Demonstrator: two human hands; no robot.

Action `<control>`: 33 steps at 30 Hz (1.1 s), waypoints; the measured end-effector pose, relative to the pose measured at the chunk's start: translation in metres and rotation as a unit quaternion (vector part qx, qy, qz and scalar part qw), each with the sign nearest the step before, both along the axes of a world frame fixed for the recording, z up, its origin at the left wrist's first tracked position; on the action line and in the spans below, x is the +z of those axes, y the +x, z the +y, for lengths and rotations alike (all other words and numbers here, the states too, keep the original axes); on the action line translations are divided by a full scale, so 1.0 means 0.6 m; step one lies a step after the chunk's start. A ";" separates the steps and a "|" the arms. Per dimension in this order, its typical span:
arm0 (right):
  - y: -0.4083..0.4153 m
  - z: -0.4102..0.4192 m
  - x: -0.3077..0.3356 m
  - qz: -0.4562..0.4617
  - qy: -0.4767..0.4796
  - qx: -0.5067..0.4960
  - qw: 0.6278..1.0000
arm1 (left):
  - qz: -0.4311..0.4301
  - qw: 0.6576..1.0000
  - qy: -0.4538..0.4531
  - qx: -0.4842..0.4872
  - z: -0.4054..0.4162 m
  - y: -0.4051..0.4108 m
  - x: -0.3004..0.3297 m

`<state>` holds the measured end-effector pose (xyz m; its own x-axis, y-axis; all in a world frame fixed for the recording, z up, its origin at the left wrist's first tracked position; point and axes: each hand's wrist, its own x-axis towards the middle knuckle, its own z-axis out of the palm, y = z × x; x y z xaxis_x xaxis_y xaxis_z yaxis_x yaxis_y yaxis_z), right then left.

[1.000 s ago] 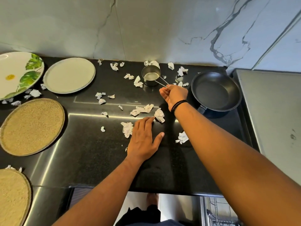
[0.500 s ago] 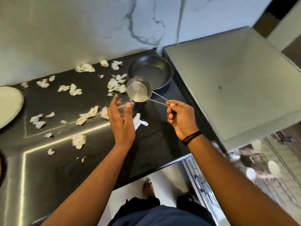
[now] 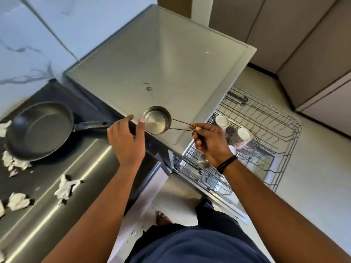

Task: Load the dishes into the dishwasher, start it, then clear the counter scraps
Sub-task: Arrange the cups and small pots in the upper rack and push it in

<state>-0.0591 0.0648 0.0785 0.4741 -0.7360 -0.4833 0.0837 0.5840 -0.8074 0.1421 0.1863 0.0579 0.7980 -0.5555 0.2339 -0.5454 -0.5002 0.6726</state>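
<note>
A small steel measuring cup (image 3: 156,122) with a long wire handle hangs in the air over the corner of the steel worktop (image 3: 161,63). My right hand (image 3: 210,143) pinches the end of its handle. My left hand (image 3: 125,143) is beside the cup with its thumb against the rim and the fingers loose. Below my right hand the dishwasher rack (image 3: 266,118) is pulled out, with two white mugs (image 3: 244,135) upside down in it. A black frying pan (image 3: 39,130) sits on the dark counter (image 3: 85,168) at the left. White paper scraps (image 3: 66,186) lie on the counter.
A small steel piece (image 3: 203,161) lies in the rack under my right wrist. Brown cabinet doors (image 3: 303,44) stand beyond the rack. The pan's handle (image 3: 89,125) points right, toward my left hand. The pale floor (image 3: 313,177) lies around the rack.
My right hand lifted the steel cup off the counter and carried it right, over the worktop corner. My left hand left the counter and came up beside the cup. The view swung right to the dishwasher.
</note>
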 end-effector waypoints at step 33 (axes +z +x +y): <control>-0.404 -0.421 -0.310 0.087 0.153 -0.240 0.955 | 0.233 0.907 0.239 -0.257 -0.610 -0.404 -0.241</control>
<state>-0.3014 -0.1875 -0.1072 0.0097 -0.6603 -0.7509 0.2805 0.7226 -0.6318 -0.1005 -0.1795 -0.0870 0.3563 -0.8312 -0.4267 -0.5016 -0.5555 0.6632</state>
